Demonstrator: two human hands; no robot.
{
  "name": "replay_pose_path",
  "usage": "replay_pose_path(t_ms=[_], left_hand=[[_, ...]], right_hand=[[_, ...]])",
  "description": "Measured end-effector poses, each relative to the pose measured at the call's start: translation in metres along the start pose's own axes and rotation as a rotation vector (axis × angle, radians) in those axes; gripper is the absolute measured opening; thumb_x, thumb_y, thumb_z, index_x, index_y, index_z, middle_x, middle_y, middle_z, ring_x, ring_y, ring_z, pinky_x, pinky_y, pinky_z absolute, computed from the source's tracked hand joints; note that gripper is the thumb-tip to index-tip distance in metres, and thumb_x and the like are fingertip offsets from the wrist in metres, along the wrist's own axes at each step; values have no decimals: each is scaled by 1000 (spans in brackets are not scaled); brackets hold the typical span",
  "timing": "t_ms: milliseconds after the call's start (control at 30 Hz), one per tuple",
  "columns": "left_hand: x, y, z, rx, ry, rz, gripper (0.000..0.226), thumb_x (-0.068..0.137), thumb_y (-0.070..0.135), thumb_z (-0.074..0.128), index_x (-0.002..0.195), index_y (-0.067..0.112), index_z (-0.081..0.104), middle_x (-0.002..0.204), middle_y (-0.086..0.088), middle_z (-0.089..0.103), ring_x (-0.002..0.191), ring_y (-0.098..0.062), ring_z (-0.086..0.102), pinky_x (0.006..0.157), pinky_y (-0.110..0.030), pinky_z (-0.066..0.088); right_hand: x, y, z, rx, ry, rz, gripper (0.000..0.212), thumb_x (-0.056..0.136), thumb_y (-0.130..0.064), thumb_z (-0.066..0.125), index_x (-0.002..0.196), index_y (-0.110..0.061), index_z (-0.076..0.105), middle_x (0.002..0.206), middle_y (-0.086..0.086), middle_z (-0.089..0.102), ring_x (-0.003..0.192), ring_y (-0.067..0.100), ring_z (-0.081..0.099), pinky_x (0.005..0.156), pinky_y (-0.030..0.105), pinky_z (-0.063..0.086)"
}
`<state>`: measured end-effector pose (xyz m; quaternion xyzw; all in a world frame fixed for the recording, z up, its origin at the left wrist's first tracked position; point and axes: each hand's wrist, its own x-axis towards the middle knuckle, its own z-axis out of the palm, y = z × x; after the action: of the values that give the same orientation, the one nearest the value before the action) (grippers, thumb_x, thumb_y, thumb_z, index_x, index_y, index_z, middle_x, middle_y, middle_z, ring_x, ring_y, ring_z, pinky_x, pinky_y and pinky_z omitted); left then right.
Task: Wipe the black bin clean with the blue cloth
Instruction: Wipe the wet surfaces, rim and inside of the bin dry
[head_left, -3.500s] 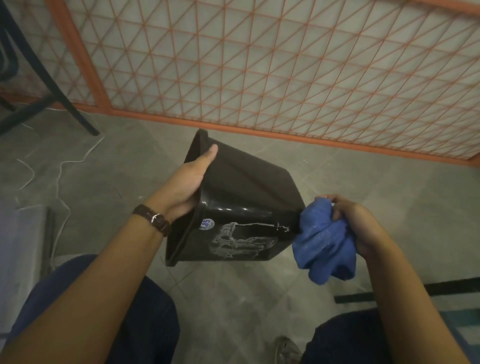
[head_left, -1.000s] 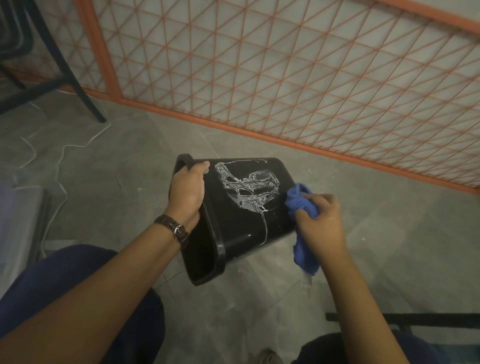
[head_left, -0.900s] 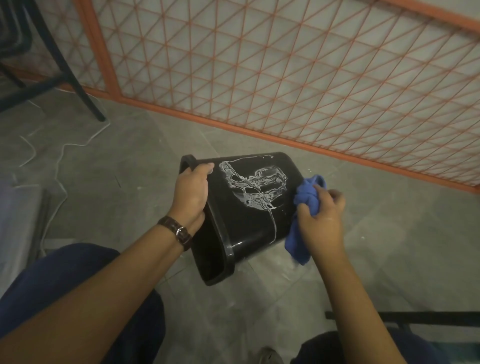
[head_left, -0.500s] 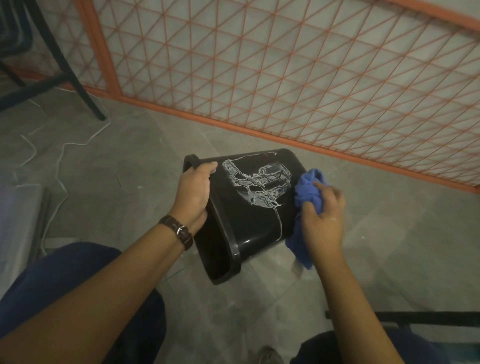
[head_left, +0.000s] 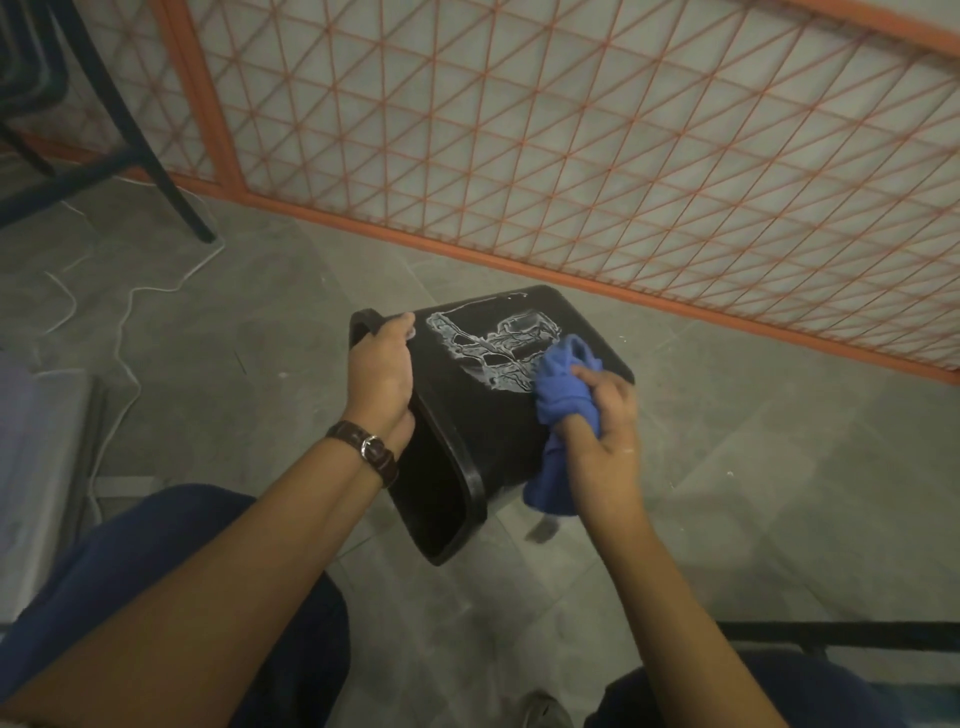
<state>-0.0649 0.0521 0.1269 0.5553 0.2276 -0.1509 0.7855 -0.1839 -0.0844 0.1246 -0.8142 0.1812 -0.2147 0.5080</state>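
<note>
Black bin held on its side above the grey floor, open mouth toward the person, base toward the orange lattice fence. Left hand, with a wristwatch on its wrist, grips the rim. Right hand clenches the bunched blue cloth and presses it against the bin's upper wall, at the edge of a white foamy smear

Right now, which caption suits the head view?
Left hand holds the black bin by its rim; right hand presses the blue cloth on its streaked side.
</note>
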Motion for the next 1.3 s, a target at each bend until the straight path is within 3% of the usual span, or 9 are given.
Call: replay_pose_path(t_ms=[133, 300, 467, 567, 733, 800, 933, 1100, 1300], left_hand=[[4, 6, -5, 2, 32, 27, 18, 75, 34, 62, 78, 16, 63, 88, -11, 67, 92, -33, 68, 87, -51, 54], [2, -1, -2, -32, 19, -77, 11, 89, 19, 51, 81, 13, 56, 81, -6, 63, 70, -21, 63, 75, -38, 55], [3, 3, -3, -14, 52, -34, 16, 89, 16, 51, 74, 13, 56, 74, -6, 61, 64, -20, 59, 66, -32, 54], [6, 8, -4, 79, 28, 61, 12, 81, 23, 56, 75, 14, 60, 85, -12, 63, 79, -27, 62, 83, -45, 54], [1, 9, 1, 119, -65, 105, 18, 66, 31, 59, 74, 15, 62, 87, -15, 62, 85, -32, 62, 92, -56, 50], [-1, 6, 2, 121, -77, 110, 18, 66, 30, 58, 74, 15, 63, 87, -15, 63, 85, -33, 62, 92, -57, 50], [0, 2, 1, 142, -3, 122, 13, 78, 23, 58, 68, 16, 61, 76, -10, 64, 77, -28, 61, 85, -49, 52], [-1, 6, -2, 170, 2, 132, 15, 82, 23, 58, 69, 17, 59, 83, -13, 60, 80, -27, 58, 87, -52, 50], [-4, 11, -1, 219, -32, 193, 18, 86, 25, 54, 69, 21, 57, 83, -10, 60, 82, -28, 60, 90, -53, 49]], right_hand=[[-7, -2, 6, 106, -140, -24, 31, 71, -7, 44, 92, -20, 63, 106, 1, 47, 94, -16, 47, 83, 2, 36], [1, -1, 4, 82, 142, 15, 26, 69, -7, 43, 82, -26, 55, 101, -6, 43, 89, -16, 46, 78, 3, 39], [-20, -9, 16, 93, -100, -88, 27, 71, -4, 46, 87, -22, 59, 109, -9, 42, 98, -12, 47, 82, 6, 41], [-19, -10, 11, 181, -207, -87, 35, 65, 4, 43, 74, -23, 62, 101, 0, 50, 94, -8, 50, 81, 6, 40], [6, 0, -6, 101, 203, 29, 28, 74, 3, 44, 87, -16, 60, 111, 19, 49, 88, -18, 48, 77, -1, 36], [6, 1, -3, 85, 232, 68, 30, 79, 10, 45, 98, -8, 60, 115, 18, 45, 84, -26, 44, 74, -4, 34], [-24, -8, 20, 110, -55, -89, 32, 68, 4, 46, 88, -12, 65, 104, -2, 47, 95, -13, 49, 80, 3, 38], [-31, -14, 22, 186, -331, -85, 31, 62, 5, 45, 73, -15, 66, 95, -2, 55, 92, 3, 56, 78, 15, 47], [10, 17, -12, 108, 48, 194, 28, 63, -1, 45, 62, -20, 67, 78, 15, 62, 60, 6, 56, 57, 17, 43]])
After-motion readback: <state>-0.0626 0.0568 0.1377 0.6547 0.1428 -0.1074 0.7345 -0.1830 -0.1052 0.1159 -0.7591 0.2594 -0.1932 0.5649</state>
